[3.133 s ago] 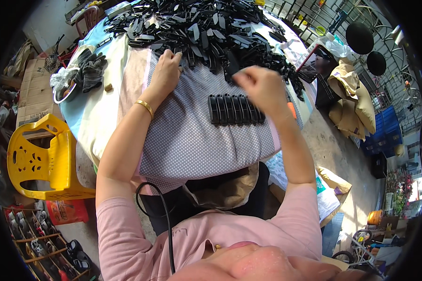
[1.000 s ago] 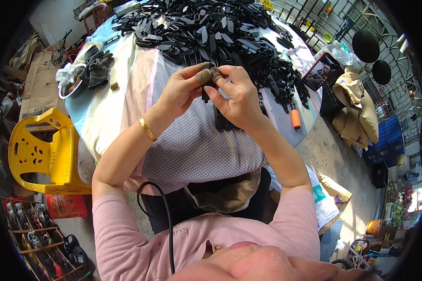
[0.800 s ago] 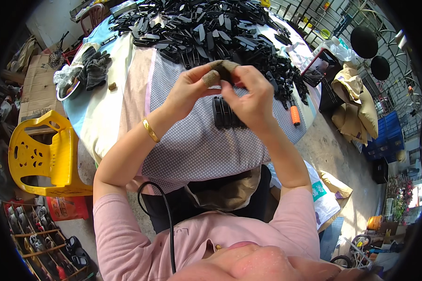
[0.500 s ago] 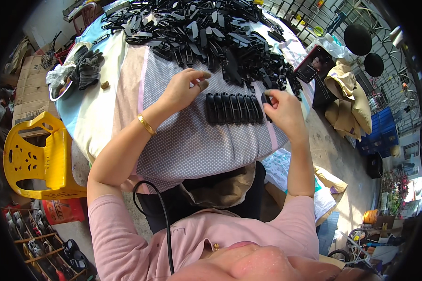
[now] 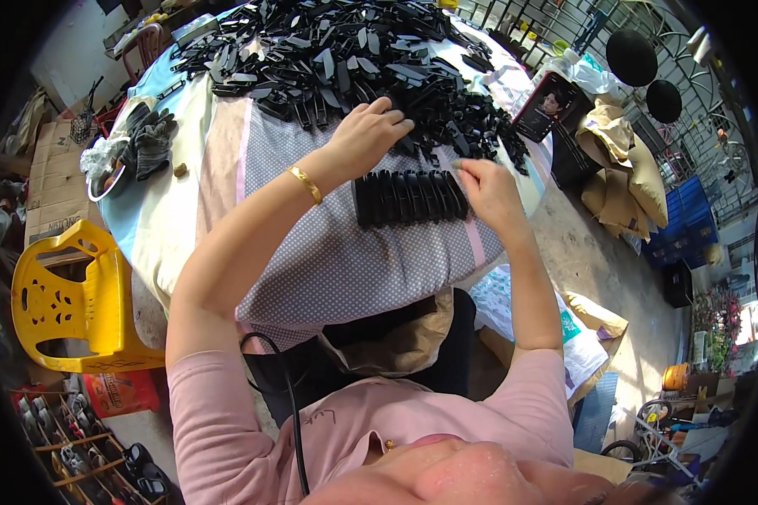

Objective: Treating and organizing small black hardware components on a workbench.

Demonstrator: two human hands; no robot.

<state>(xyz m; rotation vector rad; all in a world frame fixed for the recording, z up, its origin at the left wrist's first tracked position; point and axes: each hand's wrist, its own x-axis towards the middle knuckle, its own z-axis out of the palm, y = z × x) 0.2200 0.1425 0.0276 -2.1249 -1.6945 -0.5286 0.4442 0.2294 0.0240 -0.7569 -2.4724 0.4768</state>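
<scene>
In the head view, a table draped in a dotted cloth (image 5: pixel 345 269) is the landmark. On the cloth's middle, just in front of both hands, lies a neat row of black parts (image 5: pixel 408 197), set side by side and touching. Beyond the row, covering the far half of the table, spreads a big loose pile of black parts (image 5: pixel 328 59). The left hand (image 5: pixel 369 132) reaches across the cloth to the near edge of that pile, fingers half curled and resting on the parts; whether it has hold of one I cannot tell. A gold bangle (image 5: pixel 306 183) sits on that wrist. The right hand (image 5: pixel 487 187) is at the right end of the row, fingers pinched together on something small at its tips, too small to make out. At the table's left edge lie grey gloves (image 5: pixel 147 143) beside a bowl. A yellow chair (image 5: pixel 76 307) stands on the floor left of the table. Right of the table, sacks (image 5: pixel 619 168) are heaped on the ground.
</scene>
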